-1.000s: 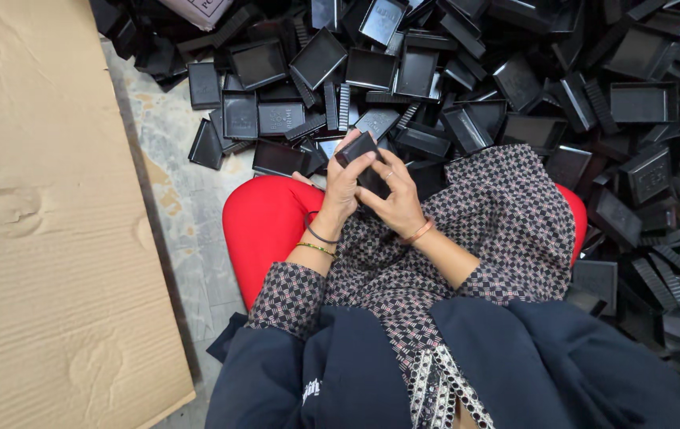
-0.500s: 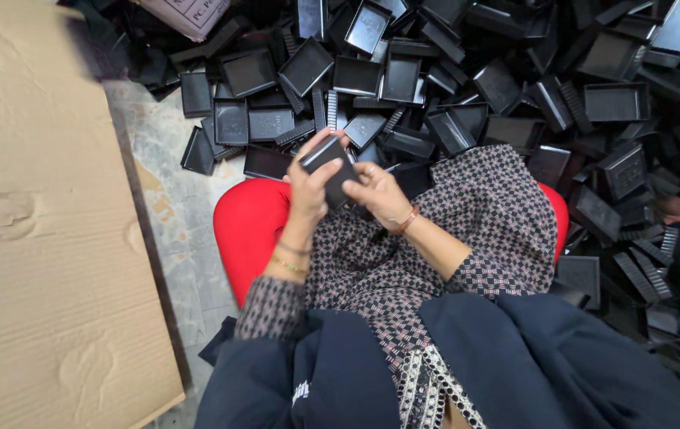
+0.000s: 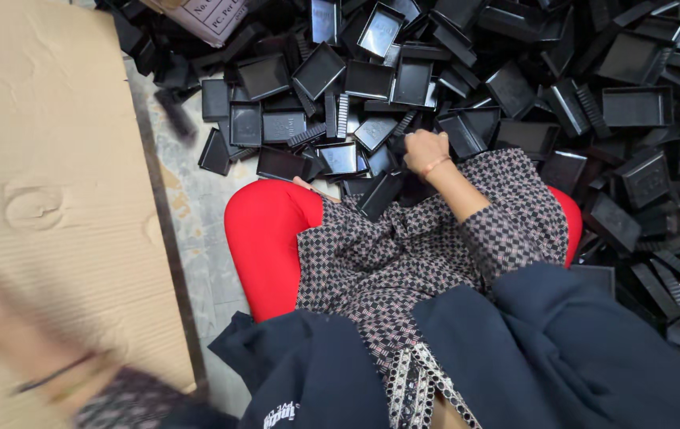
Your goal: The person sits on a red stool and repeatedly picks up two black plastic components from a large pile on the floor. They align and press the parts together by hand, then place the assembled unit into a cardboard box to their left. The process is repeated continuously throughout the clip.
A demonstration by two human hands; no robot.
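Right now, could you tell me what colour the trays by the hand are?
Black trays, clearest in the head view.

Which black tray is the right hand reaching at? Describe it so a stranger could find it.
Start at the red-clad knee beside the cardboard sheet. Just past it begins the heap of black trays, where the right hand rests closed at the heap's near edge. The tray lies just below-left of that hand, tilted on the patterned cloth, while its neighbours sit on the floor.
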